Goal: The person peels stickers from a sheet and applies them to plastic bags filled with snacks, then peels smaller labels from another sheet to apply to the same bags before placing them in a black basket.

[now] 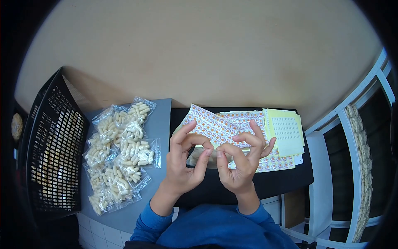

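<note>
My left hand (pixel 185 159) and my right hand (pixel 242 162) meet in front of my body, thumb and forefinger of each pinched together. Between them they grip the upper edge of a small clear plastic bag (pixel 201 157), whose pale contents are blurred and partly covered by my fingers. The other fingers of my right hand are spread upward. Behind my hands lie sheets of round orange-and-white stickers (pixel 211 124). To the left, several zip bags of off-white capsules (pixel 134 151) are heaped together.
A black perforated basket (pixel 58 153) with pale contents stands at the left on a grey surface (pixel 161 120). Yellow-backed label sheets (pixel 287 133) lie on the black tabletop (pixel 265 182). A white frame shelf (pixel 352 166) stands at the right, and a beige wall (pixel 215 50) rises behind.
</note>
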### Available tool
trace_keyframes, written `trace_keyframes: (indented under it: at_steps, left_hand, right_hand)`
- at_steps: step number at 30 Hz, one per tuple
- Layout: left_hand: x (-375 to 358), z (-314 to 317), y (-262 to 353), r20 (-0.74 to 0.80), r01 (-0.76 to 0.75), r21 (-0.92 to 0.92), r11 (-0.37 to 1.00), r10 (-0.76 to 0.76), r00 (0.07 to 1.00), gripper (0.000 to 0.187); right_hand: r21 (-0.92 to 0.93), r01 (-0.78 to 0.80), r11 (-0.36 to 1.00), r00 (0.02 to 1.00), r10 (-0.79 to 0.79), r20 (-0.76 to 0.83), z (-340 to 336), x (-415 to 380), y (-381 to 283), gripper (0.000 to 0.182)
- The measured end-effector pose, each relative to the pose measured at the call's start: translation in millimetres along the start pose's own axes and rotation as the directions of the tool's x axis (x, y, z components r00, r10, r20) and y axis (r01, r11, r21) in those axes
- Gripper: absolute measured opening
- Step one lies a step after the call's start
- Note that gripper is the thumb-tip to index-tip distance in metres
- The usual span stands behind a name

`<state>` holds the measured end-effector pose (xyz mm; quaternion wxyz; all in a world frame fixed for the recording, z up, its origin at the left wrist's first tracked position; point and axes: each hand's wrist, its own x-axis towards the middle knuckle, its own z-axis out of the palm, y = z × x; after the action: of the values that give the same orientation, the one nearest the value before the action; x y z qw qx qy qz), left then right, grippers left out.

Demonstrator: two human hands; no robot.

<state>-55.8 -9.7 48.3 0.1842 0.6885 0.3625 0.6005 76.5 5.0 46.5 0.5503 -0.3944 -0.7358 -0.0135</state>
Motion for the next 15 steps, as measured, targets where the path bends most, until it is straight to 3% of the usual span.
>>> trace_keyframes:
  at_steps: [8, 10, 15]
  left_hand:
    - [3.8, -2.5, 3.3, 0.031, 0.047, -0.055, 0.997, -0.046, 0.998, 0.075]
    - [3.9, -4.3, 3.1, 0.053, -0.009, 0.045, 0.999, 0.007, 0.999, 0.074]
    - [4.1, -6.0, 7.1, 0.072, 0.062, 0.106, 0.992, -0.069, 0.995, 0.069]
  right_hand:
    - [0.05, -0.026, 0.998, 0.999, 0.025, 0.025, 0.6, 1.1, -0.4, 0.006]
    - [0.043, -0.011, 0.999, 0.999, 0.009, 0.048, 1.1, 0.2, 1.0, 0.006]
    - [0.07, -0.009, 0.997, 0.992, 0.0, 0.124, 4.1, -1.8, 4.3, 0.007]
